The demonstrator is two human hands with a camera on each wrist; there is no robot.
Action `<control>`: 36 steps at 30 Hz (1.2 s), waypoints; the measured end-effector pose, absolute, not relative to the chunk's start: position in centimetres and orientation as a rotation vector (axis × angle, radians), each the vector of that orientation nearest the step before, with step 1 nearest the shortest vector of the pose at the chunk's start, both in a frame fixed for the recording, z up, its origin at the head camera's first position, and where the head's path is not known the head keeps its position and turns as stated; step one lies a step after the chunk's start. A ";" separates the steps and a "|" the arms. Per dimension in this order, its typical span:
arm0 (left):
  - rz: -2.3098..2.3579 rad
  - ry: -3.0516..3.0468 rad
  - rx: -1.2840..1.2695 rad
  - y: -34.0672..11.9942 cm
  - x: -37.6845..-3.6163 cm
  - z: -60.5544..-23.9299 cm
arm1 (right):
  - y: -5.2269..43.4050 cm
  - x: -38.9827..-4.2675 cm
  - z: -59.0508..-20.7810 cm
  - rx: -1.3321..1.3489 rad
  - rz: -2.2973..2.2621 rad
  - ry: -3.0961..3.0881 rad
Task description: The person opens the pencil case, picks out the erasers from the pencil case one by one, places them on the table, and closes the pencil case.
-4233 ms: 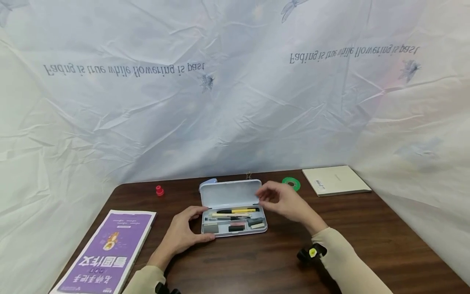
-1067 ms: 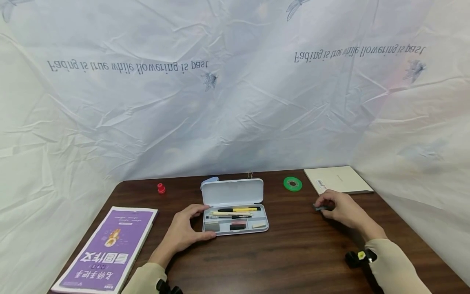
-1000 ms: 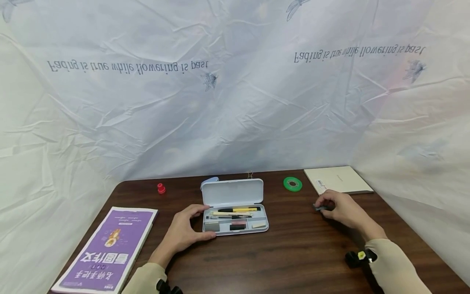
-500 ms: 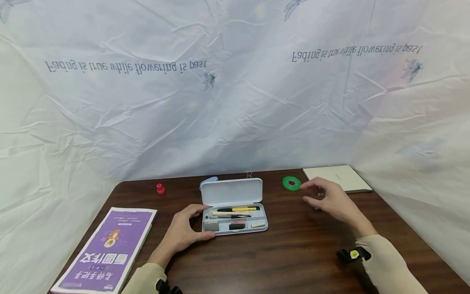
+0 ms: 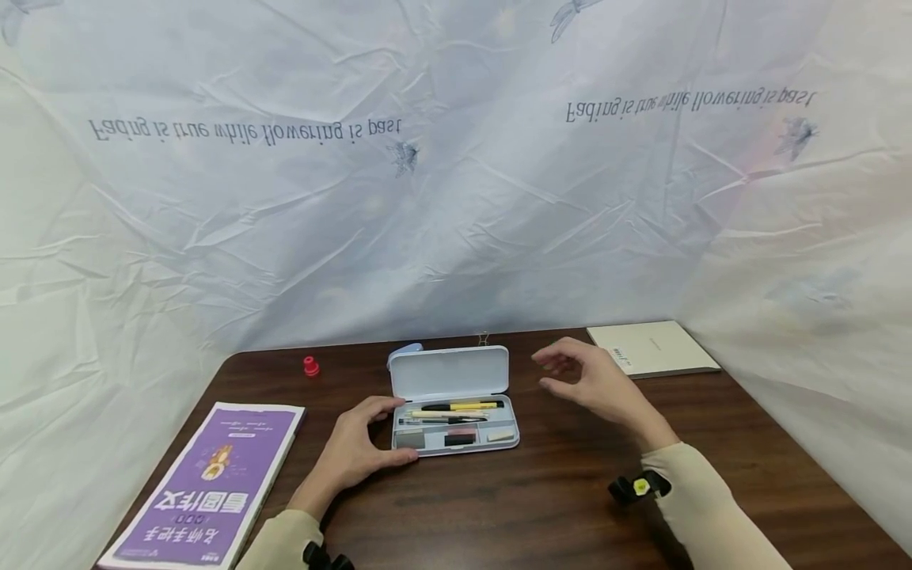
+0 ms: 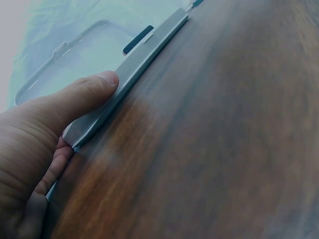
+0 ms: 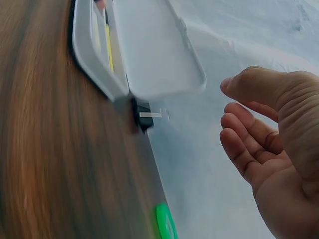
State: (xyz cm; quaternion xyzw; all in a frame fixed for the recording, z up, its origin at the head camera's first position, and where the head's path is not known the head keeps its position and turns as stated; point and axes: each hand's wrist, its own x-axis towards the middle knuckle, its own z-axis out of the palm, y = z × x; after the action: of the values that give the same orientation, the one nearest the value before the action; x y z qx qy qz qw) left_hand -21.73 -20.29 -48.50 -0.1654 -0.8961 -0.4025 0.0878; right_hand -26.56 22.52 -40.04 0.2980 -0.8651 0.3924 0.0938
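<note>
The white pencil case (image 5: 450, 374) lies with its lid raised. My left hand (image 5: 352, 451) holds its left end, thumb on the front edge and fingers at the back; the left wrist view shows the thumb against the case's side (image 6: 144, 52). Inside are a yellow-and-black pen (image 5: 463, 406), other pens, a grey block (image 5: 410, 438), a black block (image 5: 459, 439) and a small white eraser (image 5: 500, 435). Right of the case, my right hand (image 5: 591, 384) hovers with relaxed, slightly bent fingers (image 7: 234, 119) and nothing between them. A small dark grey block, seen earlier, is hidden.
A purple book (image 5: 203, 491) lies at the left and a cream notebook (image 5: 655, 348) at the back right. Behind the case are a light blue object (image 5: 406, 350) and a binder clip (image 7: 143, 117). A red stopper-like piece (image 5: 311, 366) and a green ring (image 7: 164, 221) stand near the back edge.
My right hand carried a small dark grey block from the case to the right, let it go near the notebook, then came back left with nothing in it. The left hand stayed put.
</note>
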 end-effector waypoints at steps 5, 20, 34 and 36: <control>-1.203 -2.666 -0.499 -20.3 -21.7 -48.5 | 20.2 -26.6 -39.6 0.965 1.229 -2.568; -1.209 -2.665 -0.495 -20.3 -21.7 -48.6 | 17.1 -25.8 -41.6 1.310 1.143 -2.797; -1.214 -2.674 -0.489 -20.4 -21.9 -48.6 | 16.0 -25.2 -41.5 1.381 0.951 -2.890; -1.213 -2.672 -0.493 -20.4 -21.9 -48.6 | 15.9 -25.1 -41.6 1.388 0.930 -2.887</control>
State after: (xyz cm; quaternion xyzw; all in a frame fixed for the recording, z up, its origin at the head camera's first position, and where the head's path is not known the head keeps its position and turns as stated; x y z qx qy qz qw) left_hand -21.93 -20.40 -48.61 -0.1651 -0.8949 -0.4063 0.0830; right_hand -25.13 15.91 -41.56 0.4141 -0.8615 0.2775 -0.0965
